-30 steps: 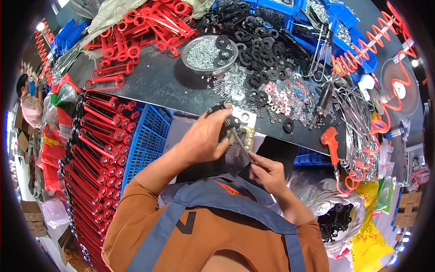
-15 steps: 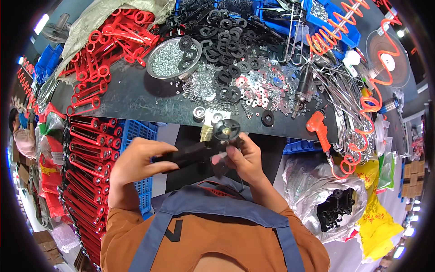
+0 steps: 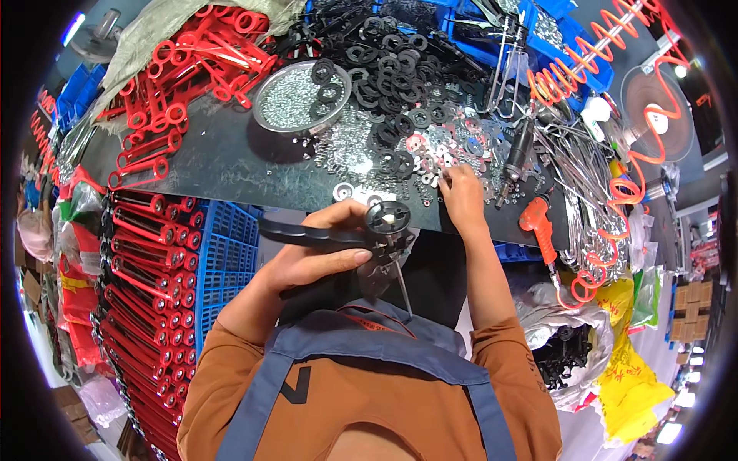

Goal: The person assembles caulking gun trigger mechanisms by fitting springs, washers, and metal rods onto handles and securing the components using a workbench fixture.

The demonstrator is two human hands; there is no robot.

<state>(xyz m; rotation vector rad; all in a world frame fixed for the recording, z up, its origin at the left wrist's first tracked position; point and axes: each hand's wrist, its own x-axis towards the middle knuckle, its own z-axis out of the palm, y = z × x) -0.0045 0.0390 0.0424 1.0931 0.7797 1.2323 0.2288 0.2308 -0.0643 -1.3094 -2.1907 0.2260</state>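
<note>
My left hand is wrapped round a black plastic part with a long handle and a round, cup-like head. A thin metal rod slants down from that head toward my apron. Farther right, my right hand reaches over the table's front edge. Its fingers are pinched together at the near side of a scatter of small washers, pale, red and dark ones among them. Whatever sits between those fingertips is too small to make out.
Beyond lie a metal bowl of small silvery parts, heaped black rings and red frames. A black power driver, a red air gun and metal rods lie right. Red assemblies stack beside a blue crate.
My right hand has let go of the black part and moved right and forward to the washers. My left hand has shifted right, taking hold closer to the round head.
</note>
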